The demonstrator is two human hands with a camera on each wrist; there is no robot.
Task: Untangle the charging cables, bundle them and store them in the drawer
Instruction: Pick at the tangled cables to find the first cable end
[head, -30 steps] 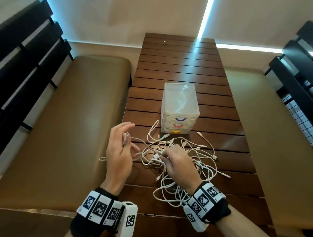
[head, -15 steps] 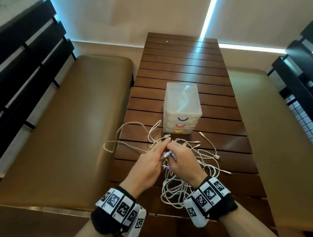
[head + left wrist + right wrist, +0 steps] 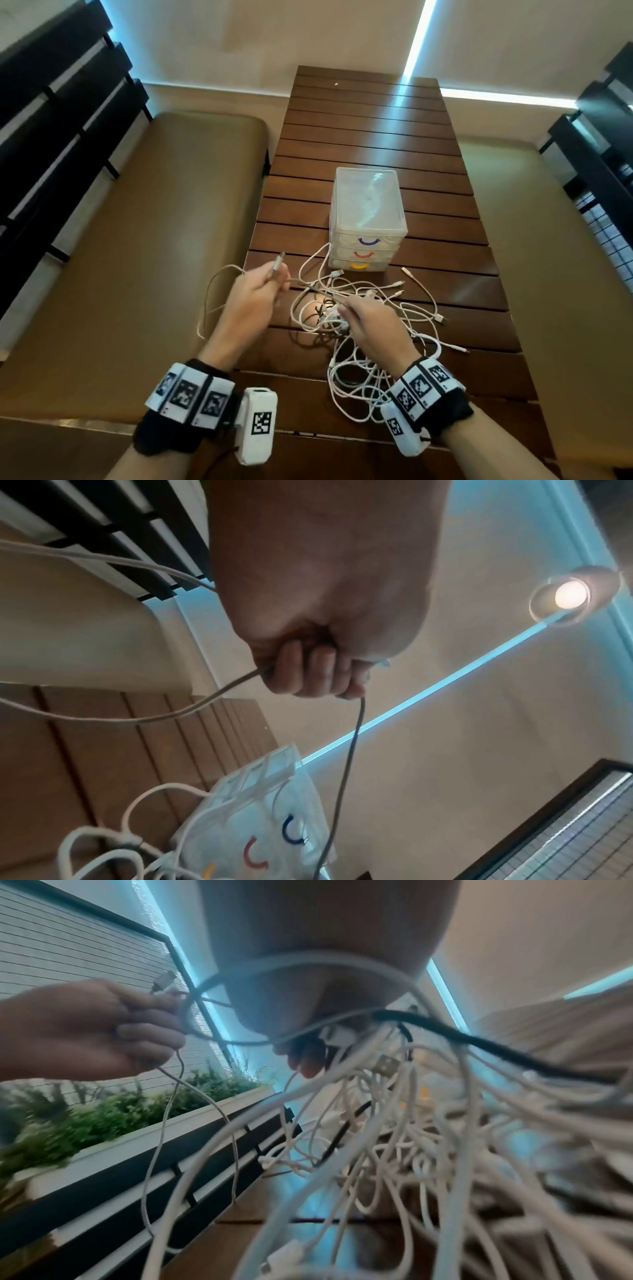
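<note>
A tangle of white charging cables (image 3: 373, 329) lies on the slatted wooden table (image 3: 370, 133), in front of a small clear drawer unit (image 3: 367, 219) with purple, red and yellow handles, all drawers shut. My left hand (image 3: 251, 301) is lifted off the table's left edge and grips one cable (image 3: 346, 772) near its USB plug (image 3: 278, 261), which sticks up from the fist. That cable runs taut down to the tangle. My right hand (image 3: 371, 323) holds the knot of cables (image 3: 342, 1037) in place on the table.
Padded brown benches (image 3: 137, 246) flank the table on both sides, with dark slatted backrests (image 3: 51, 113). A loop of the held cable hangs over the left table edge above the bench. The far half of the table holds nothing.
My left hand met the right at the knot, took a plug end, and has now pulled it up and to the left, drawing the cable out of the tangle. The right hand stayed on the knot.
</note>
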